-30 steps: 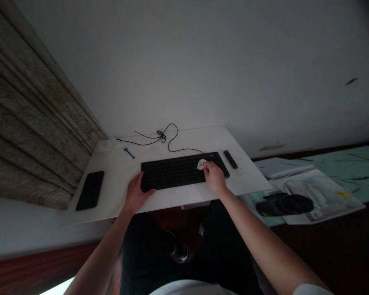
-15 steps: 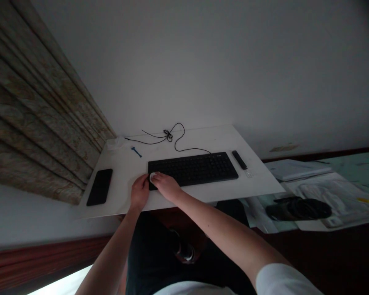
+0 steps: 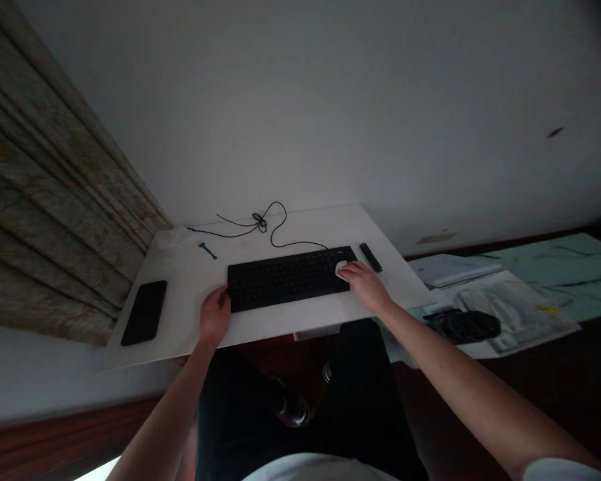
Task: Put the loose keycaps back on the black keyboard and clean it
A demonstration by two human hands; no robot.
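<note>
A black keyboard [image 3: 285,278] lies on a small white table [image 3: 260,230], its cable looping toward the wall. My left hand [image 3: 214,317] grips the keyboard's left end, fingers curled over its edge. My right hand [image 3: 363,284] rests on the keyboard's right end and presses a small white wad, like a wipe [image 3: 340,268], onto the keys with closed fingers.
A black phone [image 3: 144,312] lies at the table's left front. A small blue tool [image 3: 208,250] sits near the back left. A black remote-like stick [image 3: 370,256] lies right of the keyboard. Curtains hang at the left. Papers and a dark object [image 3: 463,325] cover the floor at right.
My right hand swept the white wipe from the keyboard's right end to its left end and back to the right end. My left hand stayed at the left end.
</note>
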